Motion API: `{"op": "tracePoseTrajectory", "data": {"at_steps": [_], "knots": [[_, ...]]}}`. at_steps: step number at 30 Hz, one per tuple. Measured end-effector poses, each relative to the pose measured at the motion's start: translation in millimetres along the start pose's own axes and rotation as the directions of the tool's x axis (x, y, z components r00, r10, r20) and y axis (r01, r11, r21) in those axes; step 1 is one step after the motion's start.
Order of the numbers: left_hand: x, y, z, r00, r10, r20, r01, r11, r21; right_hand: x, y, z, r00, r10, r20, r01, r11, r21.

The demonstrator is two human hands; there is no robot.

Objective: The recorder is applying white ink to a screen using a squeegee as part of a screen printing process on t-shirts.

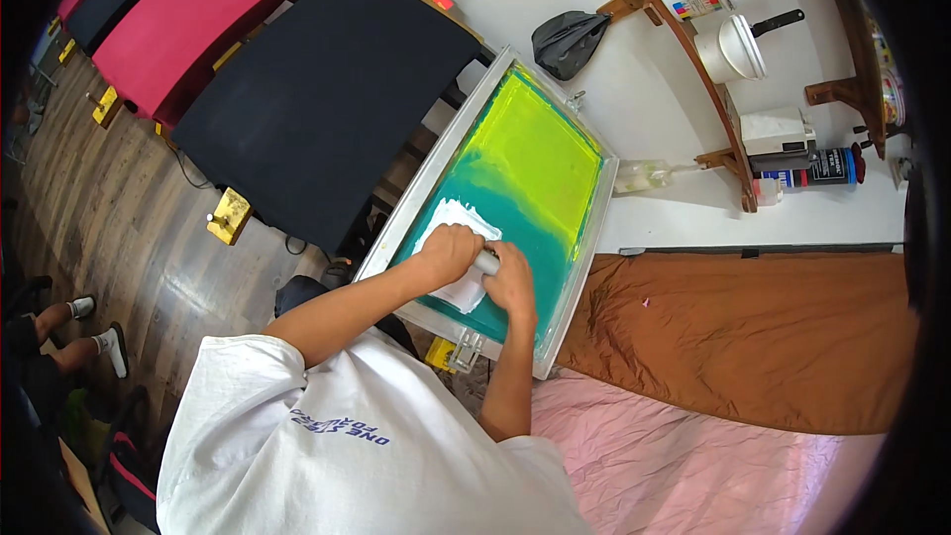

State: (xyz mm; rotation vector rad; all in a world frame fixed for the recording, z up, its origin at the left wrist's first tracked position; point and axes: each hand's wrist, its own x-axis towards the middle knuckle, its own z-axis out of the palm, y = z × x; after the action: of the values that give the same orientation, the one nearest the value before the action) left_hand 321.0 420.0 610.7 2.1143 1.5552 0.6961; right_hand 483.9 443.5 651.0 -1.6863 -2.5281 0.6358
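Both my hands grip a squeegee (485, 262), its pale grey handle showing between them and the rest mostly hidden. My left hand (452, 252) is closed around one end and my right hand (510, 280) around the other. They are over the lower half of a screen printing frame (421, 188) with a light metal rim. Its mesh (540, 129) is yellow-green in the far part and teal in the near part. White ink (460, 295) lies in a rough rectangle on the teal area, under and around the squeegee.
Black (327, 89) and red (203, 15) fabric-covered boards line the left, with yellow clamps (230, 216) at their edges. White buckets (731, 50) stand on a wall shelf at right. Brown (753, 337) and pink (684, 456) cloths lie right of the frame. Another person's legs (74, 332) show at far left.
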Motion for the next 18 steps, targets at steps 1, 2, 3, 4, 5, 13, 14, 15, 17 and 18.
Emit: {"op": "tracePoseTrajectory", "data": {"at_steps": [1, 2, 3, 4, 5, 13, 14, 15, 17, 18], "knots": [[-7, 2, 3, 1.0, -0.005, -0.001, 0.005, 1.0, -0.007, -7, -2, 6, 0.998, -0.039, -0.059, 0.04, 0.999, 0.018], [-14, 5, 6, 1.0, 0.009, 0.028, -0.009, 1.0, 0.012, -16, -3, 12, 0.998, -0.006, -0.06, 0.008, 0.999, 0.035], [-20, 4, 10, 0.998, 0.019, 0.056, -0.021, 0.999, 0.035, -23, -6, 15, 0.998, -0.006, -0.065, 0.009, 0.999, 0.047], [-31, 9, 8, 0.994, 0.025, 0.108, -0.031, 0.998, 0.054, -35, -12, 17, 0.998, -0.001, -0.065, 0.005, 0.998, 0.061], [-40, 11, 4, 0.991, 0.042, 0.124, -0.052, 0.996, 0.077, -42, -19, 17, 0.999, 0.037, -0.036, -0.036, 0.999, 0.039], [-46, 24, -36, 0.947, 0.062, 0.315, -0.052, 0.998, -0.042, -64, -31, -1, 0.997, 0.066, 0.043, -0.069, 0.995, 0.069], [-37, 21, -39, 0.949, 0.06, 0.308, -0.034, 0.995, -0.089, -54, -29, -5, 0.995, 0.076, 0.069, -0.079, 0.996, 0.04], [-30, 13, -27, 0.979, 0.034, 0.201, -0.027, 0.999, -0.041, -40, -29, -8, 0.992, 0.076, 0.105, -0.078, 0.997, 0.01], [-9, 5, -18, 0.995, 0.016, 0.101, -0.015, 1.0, -0.011, -18, -17, -8, 0.998, 0.054, 0.029, -0.053, 0.998, -0.028], [1, 0, -15, 0.996, 0.0, 0.088, 0.0, 1.0, -0.002, -7, -10, -8, 1.0, 0.024, 0.007, -0.024, 1.0, -0.02]]}}
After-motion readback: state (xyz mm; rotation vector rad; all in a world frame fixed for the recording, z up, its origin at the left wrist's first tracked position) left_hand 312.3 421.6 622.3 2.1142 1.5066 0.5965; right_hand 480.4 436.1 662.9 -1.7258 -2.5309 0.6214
